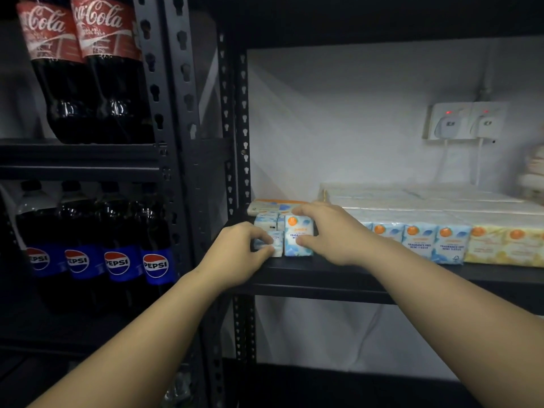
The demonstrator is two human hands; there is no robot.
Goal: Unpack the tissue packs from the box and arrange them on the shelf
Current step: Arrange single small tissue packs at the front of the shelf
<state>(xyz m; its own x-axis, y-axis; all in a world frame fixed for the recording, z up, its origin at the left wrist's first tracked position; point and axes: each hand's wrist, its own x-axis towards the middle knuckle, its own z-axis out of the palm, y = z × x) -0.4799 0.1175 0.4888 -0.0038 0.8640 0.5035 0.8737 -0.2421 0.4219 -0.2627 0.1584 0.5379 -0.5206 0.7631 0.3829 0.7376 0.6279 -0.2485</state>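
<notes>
Both my hands rest on small blue-and-white tissue packs at the left end of the black shelf (323, 272). My left hand (238, 251) pinches a small tissue pack (273, 244) standing at the shelf's front edge. My right hand (329, 231) grips a taller upright tissue pack (298, 240) right beside it, fingers over its top and thumb on its front. More loose packs (266, 219) sit just behind, with one flat pack (273, 206) lying behind them. The box is not in view.
A long block of wrapped blue tissue packs (418, 240) and yellow ones (506, 245) fills the shelf to the right. Black slotted uprights (241, 172) stand at the left. Cola bottles (88, 69) and Pepsi bottles (117, 254) fill the neighbouring rack. Wall sockets (465, 122) sit behind.
</notes>
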